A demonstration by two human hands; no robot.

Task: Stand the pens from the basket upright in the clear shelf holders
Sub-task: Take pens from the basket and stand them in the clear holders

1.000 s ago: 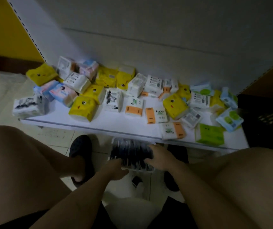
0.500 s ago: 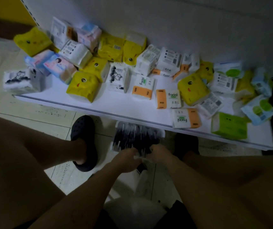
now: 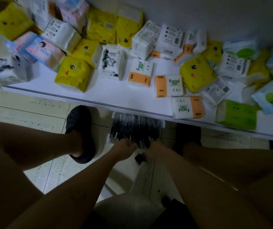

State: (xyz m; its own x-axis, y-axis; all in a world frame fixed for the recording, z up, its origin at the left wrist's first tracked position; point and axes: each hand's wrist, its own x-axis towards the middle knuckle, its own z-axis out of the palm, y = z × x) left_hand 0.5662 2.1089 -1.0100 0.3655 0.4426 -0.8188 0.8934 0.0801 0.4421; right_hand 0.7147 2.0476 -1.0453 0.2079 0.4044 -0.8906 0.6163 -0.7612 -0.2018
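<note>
Pens (image 3: 132, 128), dark and packed flat in one pale basket (image 3: 114, 115) on the floor (image 3: 33, 113) just under the shelf lip, are lying at the fingertips of a person reaching down between the knees. Left hand (image 3: 124, 148) and right hand (image 3: 155, 146) are both curling their fingers at the basket's near end; blur is hiding whether either is gripping a pen. One black shoe (image 3: 81, 123) is resting beside the basket. Beyond, one white shelf (image 3: 116, 95) is carrying well over twenty tissue packs (image 3: 74, 73); no clear holder is showing. Pens are too many and too smeared to count. Likely risks: a hasty handful in this dim light spilling across the floor, or lifted pens clipping the shelf lip overhead.
</note>
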